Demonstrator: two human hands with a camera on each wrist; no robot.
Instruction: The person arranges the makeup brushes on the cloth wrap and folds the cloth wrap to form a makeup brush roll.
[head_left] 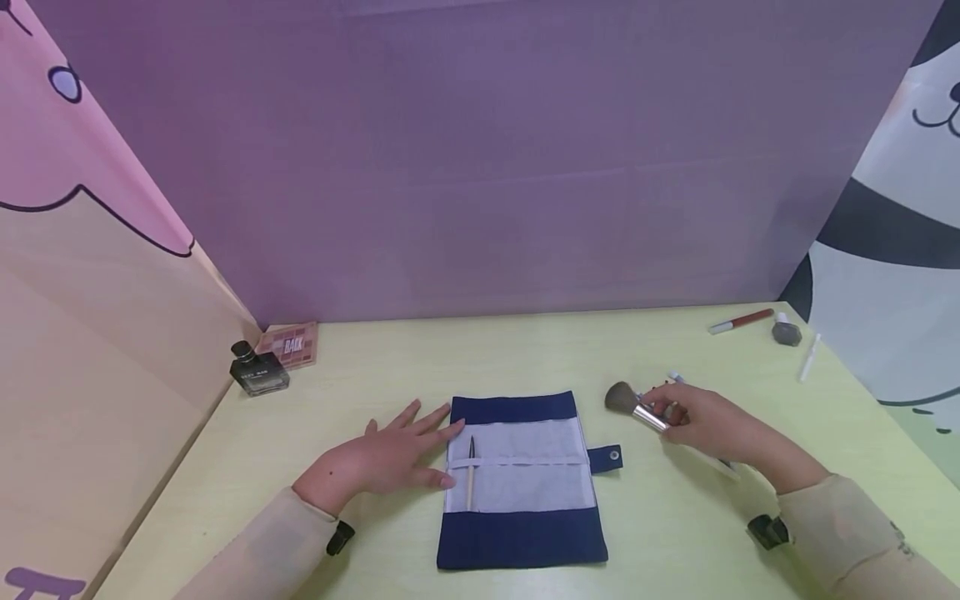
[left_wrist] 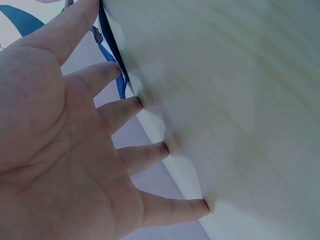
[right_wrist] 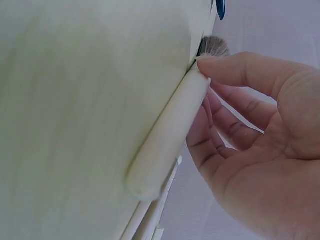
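A navy brush roll (head_left: 521, 537) with a pale lining lies spread on the table, its snap tab pointing right. One slim makeup brush (head_left: 470, 487) stands under the band in its left part. My left hand (head_left: 390, 458) rests with fingers spread at the roll's left edge; thumb and a fingertip reach the fabric. To the right of the roll, my right hand (head_left: 712, 425) pinches a large fluffy makeup brush (head_left: 621, 398) near its silver collar. The pale thick handle (right_wrist: 167, 130) of this brush slants close over the table in the right wrist view.
Slender handles (right_wrist: 136, 220) lie beyond the large brush. At the back left, a dark perfume bottle (head_left: 262, 375) stands before a pink palette (head_left: 297, 343). A red-handled brush (head_left: 750, 319), a short grey-headed brush (head_left: 786, 332) and a thin white stick (head_left: 810, 358) lie back right.
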